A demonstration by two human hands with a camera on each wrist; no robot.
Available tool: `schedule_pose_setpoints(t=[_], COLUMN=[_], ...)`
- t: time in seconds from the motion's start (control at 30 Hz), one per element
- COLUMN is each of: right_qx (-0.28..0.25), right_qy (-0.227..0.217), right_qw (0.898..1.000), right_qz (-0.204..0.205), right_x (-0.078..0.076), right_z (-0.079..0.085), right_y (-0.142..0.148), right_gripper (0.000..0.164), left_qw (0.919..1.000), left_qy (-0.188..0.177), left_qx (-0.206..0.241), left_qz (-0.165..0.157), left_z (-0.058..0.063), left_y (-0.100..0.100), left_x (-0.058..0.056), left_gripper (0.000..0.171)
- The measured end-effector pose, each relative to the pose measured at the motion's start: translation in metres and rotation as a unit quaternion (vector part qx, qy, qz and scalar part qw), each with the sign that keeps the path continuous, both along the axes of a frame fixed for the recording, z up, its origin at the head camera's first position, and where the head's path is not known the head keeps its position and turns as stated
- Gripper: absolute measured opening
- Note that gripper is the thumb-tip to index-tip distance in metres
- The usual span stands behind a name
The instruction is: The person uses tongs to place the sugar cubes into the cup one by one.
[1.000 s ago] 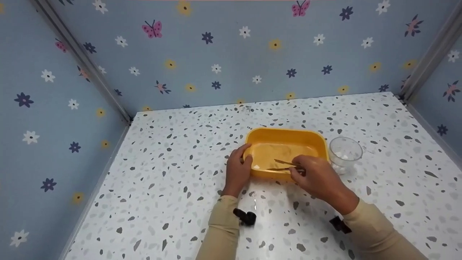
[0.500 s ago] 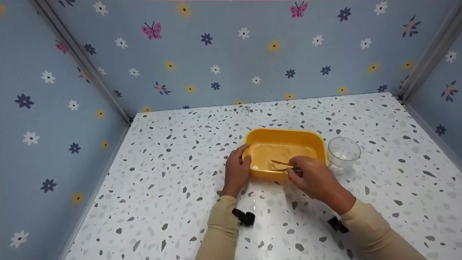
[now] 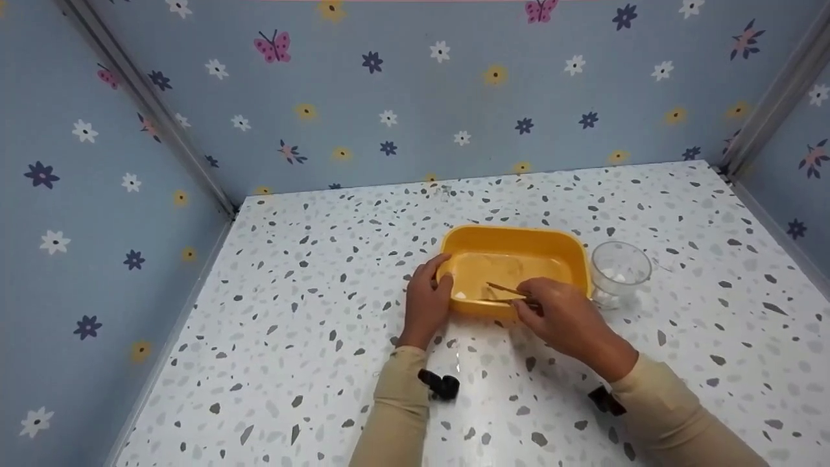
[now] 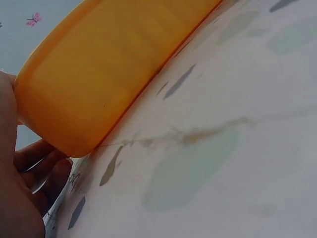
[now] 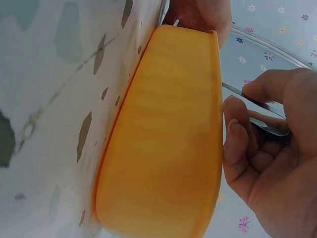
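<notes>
A yellow plastic tub (image 3: 512,239) stands on the speckled table. My left hand (image 3: 428,303) grips its left end, thumb at the rim; in the left wrist view the fingers (image 4: 42,168) curl round the tub's lower corner. Metal tweezers (image 3: 509,290) are pinched between thumb and fingers of my right hand (image 3: 567,321) at the tub's near right. Their two tips are spread apart over the tub and point left. A small white piece (image 3: 460,296) lies in the near left corner of the tub. The right wrist view shows the tweezers' bent end (image 5: 270,130) inside my hand.
A clear cup (image 3: 620,264) with white pieces in it stands close to the tub's right end. Flower-patterned panels (image 3: 415,91) close off the table's back and sides. Black wrist cameras (image 3: 441,385) sit on both sleeves.
My right hand and the tweezers have shifted slightly left over the tub. The left hand keeps its grip, and the white piece stays in its corner.
</notes>
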State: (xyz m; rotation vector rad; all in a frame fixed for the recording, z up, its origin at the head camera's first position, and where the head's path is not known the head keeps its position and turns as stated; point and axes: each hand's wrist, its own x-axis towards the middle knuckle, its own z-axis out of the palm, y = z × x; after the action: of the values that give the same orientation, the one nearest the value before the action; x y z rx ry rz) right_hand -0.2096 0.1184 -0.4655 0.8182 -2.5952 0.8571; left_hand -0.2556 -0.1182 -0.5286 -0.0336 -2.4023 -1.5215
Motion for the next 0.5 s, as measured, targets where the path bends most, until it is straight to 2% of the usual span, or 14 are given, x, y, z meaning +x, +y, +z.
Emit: schedule_pose_setpoints(t=[0.33, 0.5], right_qx=[0.013, 0.015], right_qy=[0.021, 0.013], right_qw=[1.0, 0.999], right_qz=[0.016, 0.029], right_x=[-0.0038, -0.0085], right_z=[-0.0022, -0.0012], right_y=[-0.0022, -0.0038], right_gripper=[0.008, 0.009], left_qw=[1.0, 0.9999], left_qy=[-0.007, -0.01], left_qx=[0.007, 0.008], left_qz=[-0.002, -0.004], left_z=[0.0001, 0.0], left_y=[-0.0009, 0.0003], left_x=[-0.0005, -0.0006], left_gripper=[0.039, 0.039])
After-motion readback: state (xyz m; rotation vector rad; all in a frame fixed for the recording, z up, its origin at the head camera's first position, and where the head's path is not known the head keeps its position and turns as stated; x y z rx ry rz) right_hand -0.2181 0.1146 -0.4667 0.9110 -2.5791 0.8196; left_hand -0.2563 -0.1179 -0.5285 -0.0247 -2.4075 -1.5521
